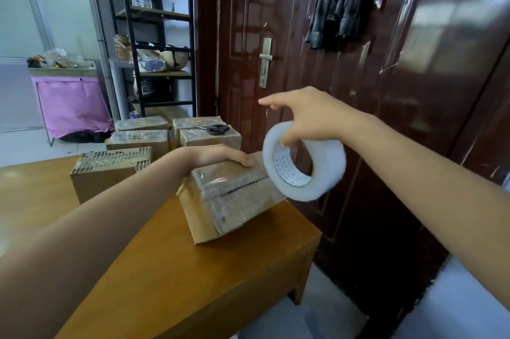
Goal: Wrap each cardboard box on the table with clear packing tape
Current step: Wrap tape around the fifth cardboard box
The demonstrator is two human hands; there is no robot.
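Right hand [309,117]: fingers hidden inside tape roll [303,162], which covers the box's [229,200] far right corner. Left hand [223,158]: fingertips hidden beyond box's far edge.

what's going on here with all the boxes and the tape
A person is taping up cardboard boxes at a wooden table. The left hand rests on the tilted box, already glossy with tape, while the right hand holds the tape roll beside it. Scissors lie on the boxes stacked behind.

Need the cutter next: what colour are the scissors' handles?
Black, on the scissors lying on a far box; head view.
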